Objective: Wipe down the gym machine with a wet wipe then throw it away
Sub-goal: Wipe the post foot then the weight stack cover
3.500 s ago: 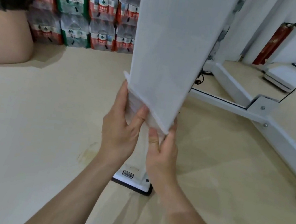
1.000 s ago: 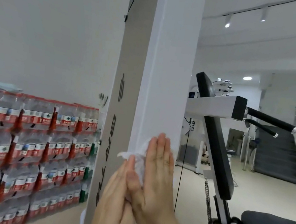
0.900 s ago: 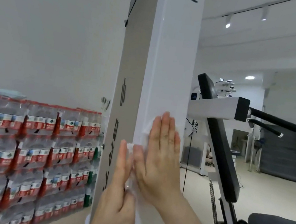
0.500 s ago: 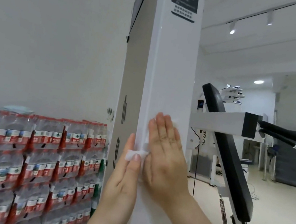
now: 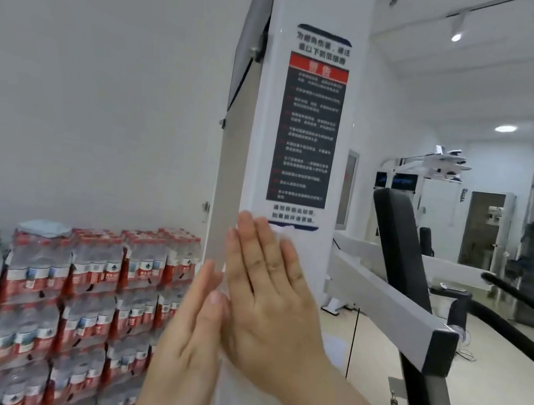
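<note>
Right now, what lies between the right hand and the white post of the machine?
The wet wipe, pressed flat against the post by the right hand; in the head view only its edges show around the hand.

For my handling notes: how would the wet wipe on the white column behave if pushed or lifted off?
Probably floppy: the wet wipe lies flat on the column, with a rumpled edge showing above the right hand. Likely very light, since a flat palm alone pins it. It may bunch when pushed.
</note>
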`<state>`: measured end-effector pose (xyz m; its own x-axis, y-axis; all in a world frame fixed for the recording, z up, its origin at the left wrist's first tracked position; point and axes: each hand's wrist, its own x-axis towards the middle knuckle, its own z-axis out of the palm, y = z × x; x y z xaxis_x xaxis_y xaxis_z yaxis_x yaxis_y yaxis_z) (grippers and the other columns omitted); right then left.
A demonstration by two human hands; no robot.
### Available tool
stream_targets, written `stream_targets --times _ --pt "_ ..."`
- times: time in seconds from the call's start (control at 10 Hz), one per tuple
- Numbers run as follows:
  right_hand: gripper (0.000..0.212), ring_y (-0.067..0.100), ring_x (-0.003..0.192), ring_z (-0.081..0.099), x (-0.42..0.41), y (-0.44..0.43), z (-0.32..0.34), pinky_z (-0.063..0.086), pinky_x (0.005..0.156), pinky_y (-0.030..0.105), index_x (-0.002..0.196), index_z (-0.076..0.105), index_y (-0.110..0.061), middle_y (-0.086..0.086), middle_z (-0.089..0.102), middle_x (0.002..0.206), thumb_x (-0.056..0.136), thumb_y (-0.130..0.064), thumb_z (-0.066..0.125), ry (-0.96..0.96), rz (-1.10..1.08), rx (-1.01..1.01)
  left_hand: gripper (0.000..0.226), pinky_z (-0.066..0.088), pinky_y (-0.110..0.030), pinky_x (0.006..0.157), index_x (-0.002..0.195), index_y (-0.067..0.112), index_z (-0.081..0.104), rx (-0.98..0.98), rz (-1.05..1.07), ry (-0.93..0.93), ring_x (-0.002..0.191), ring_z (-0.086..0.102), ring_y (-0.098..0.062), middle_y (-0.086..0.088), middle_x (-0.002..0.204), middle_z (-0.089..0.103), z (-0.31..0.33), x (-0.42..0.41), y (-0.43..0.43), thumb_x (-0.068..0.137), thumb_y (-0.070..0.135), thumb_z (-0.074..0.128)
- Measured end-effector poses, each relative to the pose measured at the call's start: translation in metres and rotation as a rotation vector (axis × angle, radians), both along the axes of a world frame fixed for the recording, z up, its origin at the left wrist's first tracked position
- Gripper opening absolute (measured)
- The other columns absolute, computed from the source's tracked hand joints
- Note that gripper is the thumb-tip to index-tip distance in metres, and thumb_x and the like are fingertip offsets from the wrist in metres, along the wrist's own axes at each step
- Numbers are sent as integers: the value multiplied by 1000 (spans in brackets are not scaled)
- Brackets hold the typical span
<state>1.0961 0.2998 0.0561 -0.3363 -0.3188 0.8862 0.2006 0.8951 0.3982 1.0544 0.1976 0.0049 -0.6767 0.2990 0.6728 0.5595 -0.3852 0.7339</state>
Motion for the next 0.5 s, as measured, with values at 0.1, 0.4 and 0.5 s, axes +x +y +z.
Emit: stream_targets --times 0.1,0.4,0.5 --pt "47 30 144 30 6 5 68 18 120 48 122 63 0 15 55 139 96 -30 39 -117 -82 348 36 37 -35 112 126 61 43 -35 51 -186 129 44 6 34 136 47 54 29 -21 91 65 39" --pt "36 31 102 64 12 10 118 28 114 47 92 76 -8 12 73 97 92 -33 50 -610 -19 792 57 48 -34 101 132 41 45 -220 154 -352 112 56 4 18 125 58 113 47 -25 94 -2 45" --pt "47 29 136 44 14 23 180 21 118 45 129 60 -2 16 55 139 99 -31 39 -346 16 585 56 46 -42 103 137 39 43 -268 135 -386 119 52 0 17 132 53 133 45 -35 94 4 48"
